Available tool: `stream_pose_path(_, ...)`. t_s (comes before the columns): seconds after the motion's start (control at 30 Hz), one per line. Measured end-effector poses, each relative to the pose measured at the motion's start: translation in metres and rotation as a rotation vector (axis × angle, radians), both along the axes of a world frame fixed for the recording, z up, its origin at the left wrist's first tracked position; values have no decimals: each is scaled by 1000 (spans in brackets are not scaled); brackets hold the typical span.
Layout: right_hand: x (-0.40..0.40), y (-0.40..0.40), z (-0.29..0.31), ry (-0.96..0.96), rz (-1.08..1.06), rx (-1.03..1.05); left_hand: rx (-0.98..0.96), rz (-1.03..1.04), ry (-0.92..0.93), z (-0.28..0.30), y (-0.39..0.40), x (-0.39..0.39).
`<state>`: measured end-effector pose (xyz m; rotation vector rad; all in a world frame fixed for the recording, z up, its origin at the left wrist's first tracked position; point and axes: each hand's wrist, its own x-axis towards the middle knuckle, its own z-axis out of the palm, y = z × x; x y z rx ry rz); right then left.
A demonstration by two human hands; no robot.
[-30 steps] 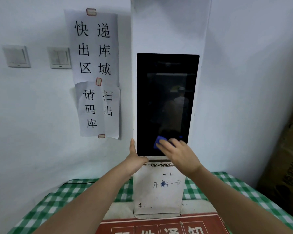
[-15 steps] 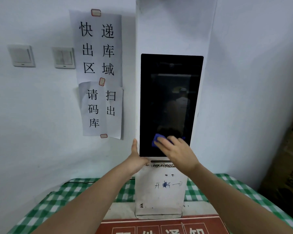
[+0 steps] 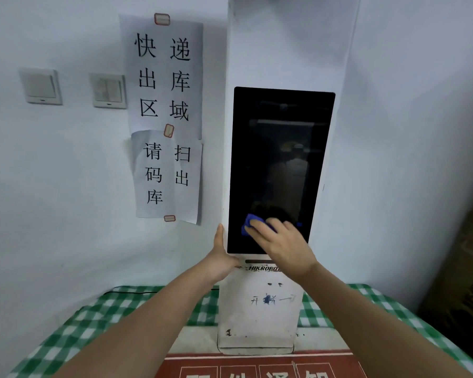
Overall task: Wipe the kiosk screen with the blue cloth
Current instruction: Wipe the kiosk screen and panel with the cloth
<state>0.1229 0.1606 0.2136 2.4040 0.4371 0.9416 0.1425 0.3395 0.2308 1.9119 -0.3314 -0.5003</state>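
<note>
The cloth (image 3: 248, 224) lies flat on the lower left of the dark screen (image 3: 280, 165), under the straight fingers of the right hand (image 3: 281, 242), which presses it to the glass, likely so the whole pad wipes. The left hand (image 3: 222, 259), open, braces the kiosk (image 3: 258, 317) at its left edge, probably to steady it. The kiosk stands on a green-checked table (image 3: 93, 320) against a pale wall (image 3: 52, 186) bearing paper notices (image 3: 165, 77) and switches (image 3: 41, 86).

right hand (image 3: 284, 244) presses blue cloth (image 3: 250, 223) | kiosk screen (image 3: 279, 159) lower-left
</note>
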Motion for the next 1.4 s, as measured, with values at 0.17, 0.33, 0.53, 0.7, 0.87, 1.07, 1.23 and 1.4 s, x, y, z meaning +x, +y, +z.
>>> stream_pose_path(0.17, 5, 11, -16, -12, -2, 105, -5, -8, -2, 2, 0, -3)
stream_pose_path(0.33, 2, 12, -45, 175, 59, -101, 7, -18, -3, 2, 4, -2)
stream_pose_path(0.53, 7, 20, -2, 0, 17, 49, -22, -26, -20, 2, 4, -3)
stream_pose_path(0.7, 8, 23, -30, 50, 18, 95, -14, -5, -20, -2, 3, 0)
stream_pose_path(0.87, 8, 23, -46, 188, 14, -63, 26, 17, 3, -9, 6, 5)
stream_pose_path(1.07, 11, 31, 3, -3, -36, 124, 3, 64, 53, -7, 3, 3)
stream_pose_path(1.23, 11, 35, -23, 57, -8, 115, 62, 70, 51, -11, 1, 7)
stream_pose_path(1.4, 8, 36, -38, 223, 16, -79, 105, 84, 69, -16, 2, 8)
